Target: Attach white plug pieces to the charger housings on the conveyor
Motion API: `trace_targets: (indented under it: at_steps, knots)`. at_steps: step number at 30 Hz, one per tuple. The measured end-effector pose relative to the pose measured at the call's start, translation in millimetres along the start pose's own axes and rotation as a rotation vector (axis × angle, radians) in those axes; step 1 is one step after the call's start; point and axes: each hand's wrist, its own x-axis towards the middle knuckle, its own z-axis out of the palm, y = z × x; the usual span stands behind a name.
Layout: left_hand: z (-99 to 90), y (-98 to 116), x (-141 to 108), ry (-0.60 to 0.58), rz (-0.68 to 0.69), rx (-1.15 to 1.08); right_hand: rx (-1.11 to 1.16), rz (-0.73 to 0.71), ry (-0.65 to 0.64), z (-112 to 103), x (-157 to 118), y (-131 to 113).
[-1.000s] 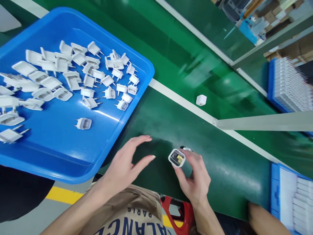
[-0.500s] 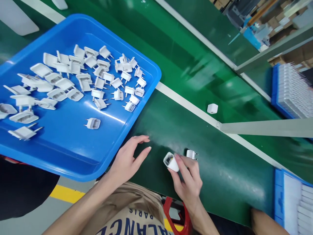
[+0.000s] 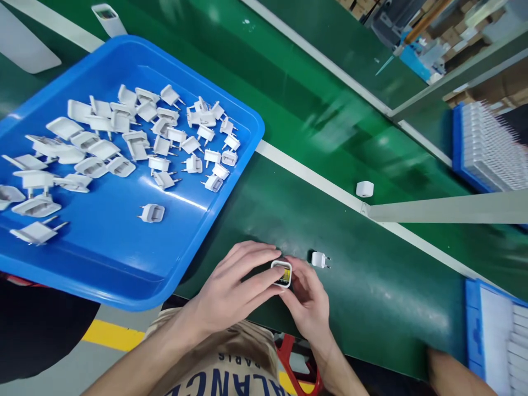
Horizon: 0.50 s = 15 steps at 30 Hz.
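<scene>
A white charger housing is held over the green table, its open end towards me, showing yellow and dark parts inside. My right hand is closed around its right side. My left hand reaches it from the left; its fingers lie along the rim above and below, and one fingertip is at the opening. Just right of my right hand, a small white plug piece with two pins lies on the table. Many white plug pieces, pins showing, lie loose in the blue tray on the left.
Beyond the white strip sits another white housing, near a pale metal post. A blue-edged tray of pinned white parts stands far right. A blue box and another person's arm are at the lower right.
My left hand has moved right from beside the tray onto the housing, and a finger is now at its opening. The housing has turned its open end more towards me. The view has shifted slightly.
</scene>
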Motion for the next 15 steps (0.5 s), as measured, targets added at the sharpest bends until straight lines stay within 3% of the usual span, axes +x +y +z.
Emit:
trace_targets:
  at_steps: [4, 15]
  knots:
    - [5.2, 6.2, -3.4, 0.075, 0.065, 0.140, -0.140, -0.077, -0.016, -3.1, 1.0, -1.1]
    - [21.2, 3.0, -18.7, 0.024, 0.039, 0.171, -0.243, -0.236, 0.047, 3.2, 1.8, 10.3]
